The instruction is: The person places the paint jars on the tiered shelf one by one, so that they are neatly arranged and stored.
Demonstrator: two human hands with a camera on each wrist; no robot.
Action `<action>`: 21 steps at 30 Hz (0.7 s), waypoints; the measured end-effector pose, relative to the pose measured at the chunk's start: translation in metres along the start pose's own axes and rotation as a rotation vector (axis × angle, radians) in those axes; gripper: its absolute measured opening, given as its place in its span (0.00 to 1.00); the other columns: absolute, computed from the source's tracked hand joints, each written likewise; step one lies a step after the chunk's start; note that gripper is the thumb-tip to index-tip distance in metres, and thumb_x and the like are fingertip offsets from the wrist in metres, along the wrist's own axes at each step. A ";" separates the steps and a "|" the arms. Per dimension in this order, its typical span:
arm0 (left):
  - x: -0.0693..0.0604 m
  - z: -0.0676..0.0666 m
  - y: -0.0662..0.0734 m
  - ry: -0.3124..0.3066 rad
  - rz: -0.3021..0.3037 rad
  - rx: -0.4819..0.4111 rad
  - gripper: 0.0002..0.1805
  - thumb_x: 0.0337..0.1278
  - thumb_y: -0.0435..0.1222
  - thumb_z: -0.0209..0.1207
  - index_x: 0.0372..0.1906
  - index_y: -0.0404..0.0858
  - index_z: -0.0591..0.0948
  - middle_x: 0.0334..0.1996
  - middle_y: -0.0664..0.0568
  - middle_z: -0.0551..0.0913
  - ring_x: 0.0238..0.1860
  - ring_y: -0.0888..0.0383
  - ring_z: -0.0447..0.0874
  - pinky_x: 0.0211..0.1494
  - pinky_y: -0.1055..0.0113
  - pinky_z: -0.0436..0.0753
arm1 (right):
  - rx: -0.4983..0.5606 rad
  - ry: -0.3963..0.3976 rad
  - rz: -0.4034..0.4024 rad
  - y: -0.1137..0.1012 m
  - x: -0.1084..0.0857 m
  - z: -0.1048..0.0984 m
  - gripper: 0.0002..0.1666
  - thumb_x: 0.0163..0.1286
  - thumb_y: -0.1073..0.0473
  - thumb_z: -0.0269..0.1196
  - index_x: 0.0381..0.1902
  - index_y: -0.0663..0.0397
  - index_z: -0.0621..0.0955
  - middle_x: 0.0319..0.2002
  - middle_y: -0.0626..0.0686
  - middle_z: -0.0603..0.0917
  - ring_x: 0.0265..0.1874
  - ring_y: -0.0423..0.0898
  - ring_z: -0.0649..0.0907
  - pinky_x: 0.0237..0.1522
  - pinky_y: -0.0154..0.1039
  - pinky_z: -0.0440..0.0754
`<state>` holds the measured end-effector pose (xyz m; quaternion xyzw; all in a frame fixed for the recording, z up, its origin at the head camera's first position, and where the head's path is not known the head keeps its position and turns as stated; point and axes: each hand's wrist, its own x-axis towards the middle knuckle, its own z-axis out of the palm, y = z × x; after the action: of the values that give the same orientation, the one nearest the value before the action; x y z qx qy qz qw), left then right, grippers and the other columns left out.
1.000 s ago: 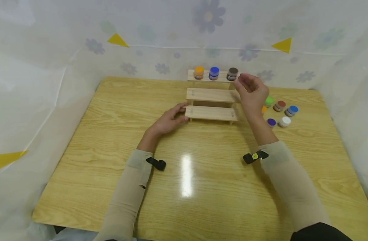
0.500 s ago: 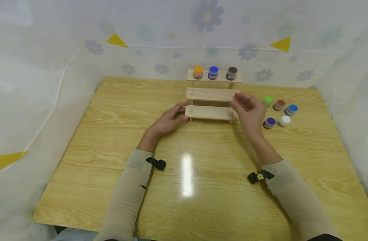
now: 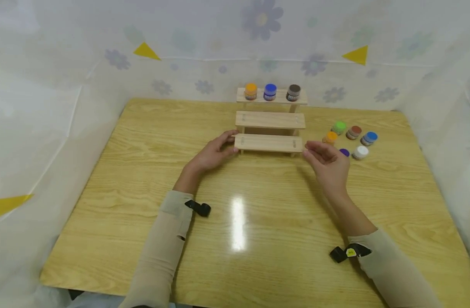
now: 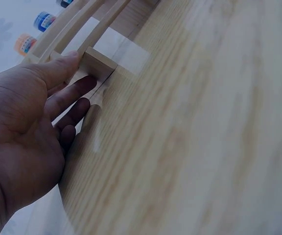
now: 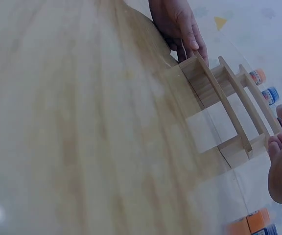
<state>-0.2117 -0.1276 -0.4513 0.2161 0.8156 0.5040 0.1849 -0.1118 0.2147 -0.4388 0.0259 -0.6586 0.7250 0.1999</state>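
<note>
A three-step wooden stand stands at the back of the table. Its lowest board has my left hand at its left end, thumb at the front corner and fingers behind. The left wrist view shows this thumb on the board's end. My right hand is at the right end of that board, fingers loosely bent, and nothing shows between them. Whether its fingertips touch the wood I cannot tell. Along the top board sit an orange jar, a blue jar and a black jar.
Right of the stand, small jars are grouped on the table: green, orange, red-brown, blue, white and a purple jar partly behind my right hand. A flowered white curtain surrounds the table.
My right hand has come down and toward me, from beside the top board past the middle one to the lowest board's right end. My left hand and the jars stay put.
</note>
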 end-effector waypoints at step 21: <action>-0.002 0.000 0.000 -0.001 -0.008 -0.008 0.34 0.81 0.46 0.57 0.84 0.53 0.61 0.74 0.45 0.73 0.75 0.48 0.70 0.80 0.50 0.64 | -0.005 0.196 0.132 -0.001 -0.019 -0.063 0.23 0.60 0.73 0.77 0.52 0.79 0.84 0.49 0.66 0.89 0.47 0.51 0.91 0.50 0.36 0.86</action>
<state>-0.2099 -0.1280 -0.4509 0.2123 0.8142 0.5066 0.1880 -0.0793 0.2703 -0.4515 -0.0890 -0.6381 0.7339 0.2152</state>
